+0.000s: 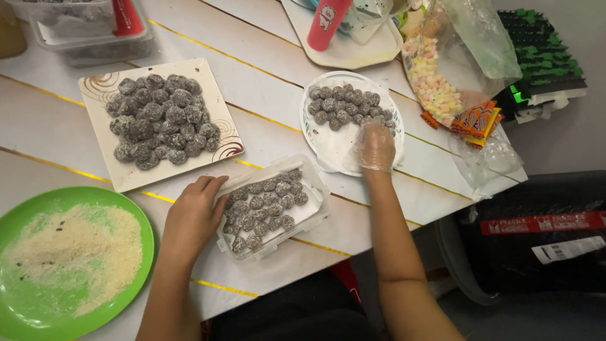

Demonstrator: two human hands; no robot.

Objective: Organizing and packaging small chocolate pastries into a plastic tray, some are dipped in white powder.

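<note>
My left hand [192, 215] rests bare against the left end of a clear plastic container [314, 192] that holds several dark coated balls in rows. My right hand [375, 146], in a thin clear glove, reaches onto a round white plate [334, 148] and closes over coated balls [344, 106] near the plate's right side. A square white plate [126, 173] heaped with more of these balls lies to the upper left.
A green plate [142, 218] of pale crumbs sits at the lower left. Clear tubs [88, 44] stand at the back left, a tray with a red bottle [327, 22] at the back. A bag of pastel marshmallows [432, 82] and orange packets [476, 120] lie right, near the table edge.
</note>
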